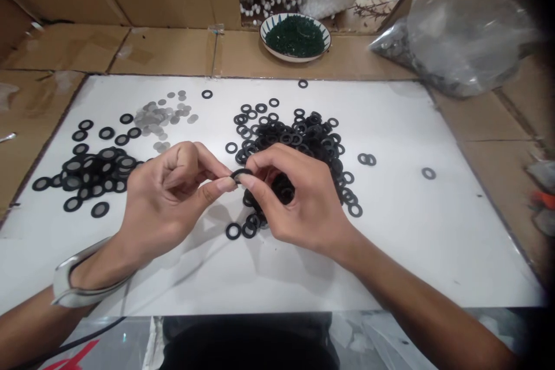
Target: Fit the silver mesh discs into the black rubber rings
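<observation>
A: Where is the thin, round black ring (241, 173)?
B: Between the left hand (167, 205) and the right hand (299, 196), above the flat white board (403, 248).
A: Do they grip it?
B: Yes, both pinch it at opposite edges, thumb against finger. A heap of loose black rings (314, 136) lies under and beyond the right hand; black rings filled with round grey discs (100, 209) lie beside the left.

Discs (154, 118) left of rings (316, 141), plate (295, 59) behind, probable bag (468, 29) right
</observation>
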Action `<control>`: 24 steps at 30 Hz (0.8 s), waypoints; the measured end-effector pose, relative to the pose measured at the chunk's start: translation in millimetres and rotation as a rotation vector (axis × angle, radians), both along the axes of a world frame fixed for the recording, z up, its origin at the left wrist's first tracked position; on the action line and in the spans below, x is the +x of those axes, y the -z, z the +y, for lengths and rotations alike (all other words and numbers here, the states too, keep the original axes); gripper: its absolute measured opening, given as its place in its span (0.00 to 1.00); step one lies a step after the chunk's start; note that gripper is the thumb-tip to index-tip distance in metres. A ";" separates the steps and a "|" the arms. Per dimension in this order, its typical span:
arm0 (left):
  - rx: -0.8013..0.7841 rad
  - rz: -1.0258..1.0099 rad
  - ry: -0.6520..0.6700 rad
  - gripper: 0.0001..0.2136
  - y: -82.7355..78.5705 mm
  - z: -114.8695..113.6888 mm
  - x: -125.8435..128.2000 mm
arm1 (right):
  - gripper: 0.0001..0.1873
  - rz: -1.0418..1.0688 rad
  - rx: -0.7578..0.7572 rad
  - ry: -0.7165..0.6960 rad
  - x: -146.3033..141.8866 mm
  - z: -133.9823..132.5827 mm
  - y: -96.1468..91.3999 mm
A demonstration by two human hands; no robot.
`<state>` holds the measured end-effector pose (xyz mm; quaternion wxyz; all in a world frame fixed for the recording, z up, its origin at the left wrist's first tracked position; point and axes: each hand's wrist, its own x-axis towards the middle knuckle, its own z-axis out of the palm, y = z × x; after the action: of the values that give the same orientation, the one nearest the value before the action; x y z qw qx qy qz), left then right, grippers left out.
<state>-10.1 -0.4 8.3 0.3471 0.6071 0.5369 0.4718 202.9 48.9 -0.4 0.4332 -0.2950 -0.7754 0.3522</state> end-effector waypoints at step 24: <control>-0.010 0.196 -0.004 0.04 -0.8 6.0 -6.8 | 0.02 -0.075 0.207 -0.021 6.3 14.4 4.8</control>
<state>-16.9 5.6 9.1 0.2948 0.6475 0.5719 0.4083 209.2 63.2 -5.2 0.4283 -0.2534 -0.8264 0.2635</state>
